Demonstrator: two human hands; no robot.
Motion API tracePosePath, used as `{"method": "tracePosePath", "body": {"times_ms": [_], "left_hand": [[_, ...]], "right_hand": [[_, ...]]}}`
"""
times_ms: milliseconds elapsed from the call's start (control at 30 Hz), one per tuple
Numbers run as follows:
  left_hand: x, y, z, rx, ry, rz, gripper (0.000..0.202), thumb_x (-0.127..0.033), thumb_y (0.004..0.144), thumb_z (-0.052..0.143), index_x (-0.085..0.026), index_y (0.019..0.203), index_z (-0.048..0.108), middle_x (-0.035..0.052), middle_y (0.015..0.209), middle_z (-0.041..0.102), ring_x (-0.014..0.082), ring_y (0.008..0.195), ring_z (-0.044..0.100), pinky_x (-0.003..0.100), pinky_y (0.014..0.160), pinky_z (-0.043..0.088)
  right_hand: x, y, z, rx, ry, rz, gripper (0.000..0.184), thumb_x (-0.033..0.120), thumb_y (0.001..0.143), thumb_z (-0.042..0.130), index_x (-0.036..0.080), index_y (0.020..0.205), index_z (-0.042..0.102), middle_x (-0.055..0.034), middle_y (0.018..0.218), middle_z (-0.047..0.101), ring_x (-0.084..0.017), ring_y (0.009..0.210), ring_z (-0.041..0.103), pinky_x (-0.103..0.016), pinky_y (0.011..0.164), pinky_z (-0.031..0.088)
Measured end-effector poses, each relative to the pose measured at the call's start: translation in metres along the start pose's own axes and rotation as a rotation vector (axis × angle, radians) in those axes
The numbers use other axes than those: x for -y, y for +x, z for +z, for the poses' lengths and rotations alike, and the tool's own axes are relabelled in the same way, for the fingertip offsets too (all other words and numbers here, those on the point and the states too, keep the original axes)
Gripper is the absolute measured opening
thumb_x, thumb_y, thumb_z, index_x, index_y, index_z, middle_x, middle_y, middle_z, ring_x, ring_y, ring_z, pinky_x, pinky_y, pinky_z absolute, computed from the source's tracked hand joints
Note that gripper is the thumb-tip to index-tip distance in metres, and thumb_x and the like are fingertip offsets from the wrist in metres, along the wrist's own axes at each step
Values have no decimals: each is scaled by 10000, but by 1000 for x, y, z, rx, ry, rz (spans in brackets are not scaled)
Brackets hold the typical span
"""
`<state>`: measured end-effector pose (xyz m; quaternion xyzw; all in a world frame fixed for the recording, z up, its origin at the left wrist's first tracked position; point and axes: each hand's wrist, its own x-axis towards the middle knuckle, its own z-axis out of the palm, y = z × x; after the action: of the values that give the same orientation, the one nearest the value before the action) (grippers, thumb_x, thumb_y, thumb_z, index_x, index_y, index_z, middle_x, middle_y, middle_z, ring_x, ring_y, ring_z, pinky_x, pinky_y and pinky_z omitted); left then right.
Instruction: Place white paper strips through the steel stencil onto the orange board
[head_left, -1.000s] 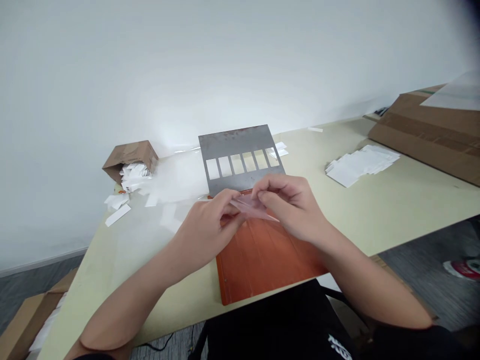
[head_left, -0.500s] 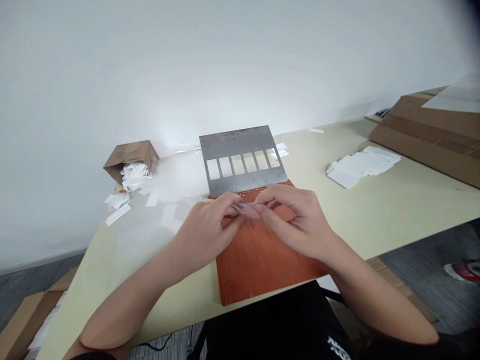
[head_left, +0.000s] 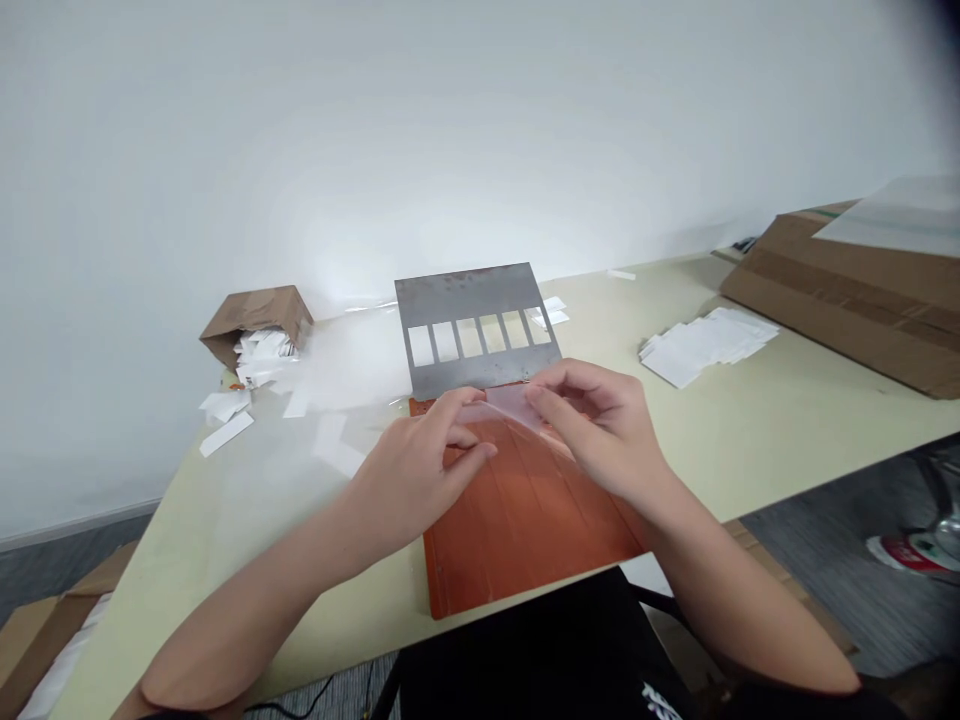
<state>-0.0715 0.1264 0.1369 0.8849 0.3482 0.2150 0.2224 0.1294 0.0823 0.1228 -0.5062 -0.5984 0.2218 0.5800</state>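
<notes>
Together our left hand [head_left: 420, 465] and right hand [head_left: 592, 425] pinch a thin clear plastic film [head_left: 510, 405] between fingertips, just above the orange grooved board [head_left: 525, 510]. We should keep it taut and pull gently, probably, avoiding creases.
</notes>
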Motion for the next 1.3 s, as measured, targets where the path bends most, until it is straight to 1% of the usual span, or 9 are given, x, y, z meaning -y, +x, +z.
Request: {"method": "tracePosePath", "body": {"times_ms": [200, 367, 533, 633, 833, 967, 1067, 1200, 1300], "left_hand": [[-5, -2, -1, 75, -73, -26, 350, -315, 961, 551, -259, 1297, 472, -68, 861, 793, 161, 773, 730, 283, 698, 487], [-10, -7, 1, 129, -129, -1, 420, -297, 947, 559, -249, 1346, 441, -53, 798, 784, 175, 706, 724, 290, 653, 495], [-23, -14, -3, 306, -200, -58, 552, -248, 903, 614, -279, 1413, 406, -55, 831, 785, 172, 791, 724, 286, 735, 525], [-29, -20, -6, 426, -218, -102, 603, -248, 875, 629, -303, 1435, 410, -57, 862, 782, 174, 870, 717, 277, 756, 530], [-32, -27, -10, 581, -334, -143, 640, -180, 830, 602, -342, 1427, 436, -88, 827, 772, 139, 744, 714, 235, 680, 509], [-32, -30, -9, 592, -306, -89, 616, -185, 807, 620, -337, 1392, 501, -70, 844, 776, 164, 826, 724, 238, 688, 509], [-30, -34, -7, 578, -251, -59, 615, -177, 807, 623, -364, 1384, 519, -81, 823, 769, 150, 778, 729, 215, 632, 496], [-25, -36, -9, 523, -149, -20, 470, -189, 814, 610, -353, 1254, 622, -72, 801, 758, 138, 649, 704, 206, 561, 476], [-19, -35, -12, 514, -107, -5, 400, -213, 853, 580, -346, 1224, 648, -52, 816, 765, 154, 697, 719, 207, 564, 488]], "right_hand": [[-3, 5, -9, -35, 35, 51, 155, 258, 845, 642, 197, 704, 652, 33, 589, 577, -105, 543, 527, -244, 516, 435], [-12, 13, -23, -84, 20, 97, 141, 268, 832, 647, 196, 714, 673, 16, 619, 625, -115, 568, 567, -256, 547, 467], [-28, 23, -42, -149, -24, 186, 141, 285, 794, 655, 196, 685, 661, 8, 619, 629, -116, 554, 564, -261, 546, 472], [-45, 30, -54, -172, -73, 285, 151, 308, 756, 652, 186, 667, 648, 0, 614, 622, -104, 504, 512, -255, 500, 421], [-108, 39, -76, -54, -337, 438, 228, 378, 721, 579, 173, 637, 632, -11, 590, 590, -114, 513, 458, -280, 527, 372], [-151, 36, -83, -13, -445, 462, 200, 327, 684, 572, 163, 607, 655, -36, 628, 640, -155, 619, 533, -301, 621, 394], [-173, 33, -84, 31, -489, 438, 221, 347, 706, 584, 160, 670, 696, -56, 712, 696, -188, 710, 590, -309, 691, 422], [-188, 31, -83, 62, -509, 346, 304, 417, 767, 605, 156, 864, 725, -67, 827, 716, -178, 752, 602, -299, 749, 443], [-194, 30, -85, 57, -527, 296, 427, 466, 796, 617, 130, 1045, 701, -57, 820, 685, -151, 648, 552, -304, 705, 439]]}}
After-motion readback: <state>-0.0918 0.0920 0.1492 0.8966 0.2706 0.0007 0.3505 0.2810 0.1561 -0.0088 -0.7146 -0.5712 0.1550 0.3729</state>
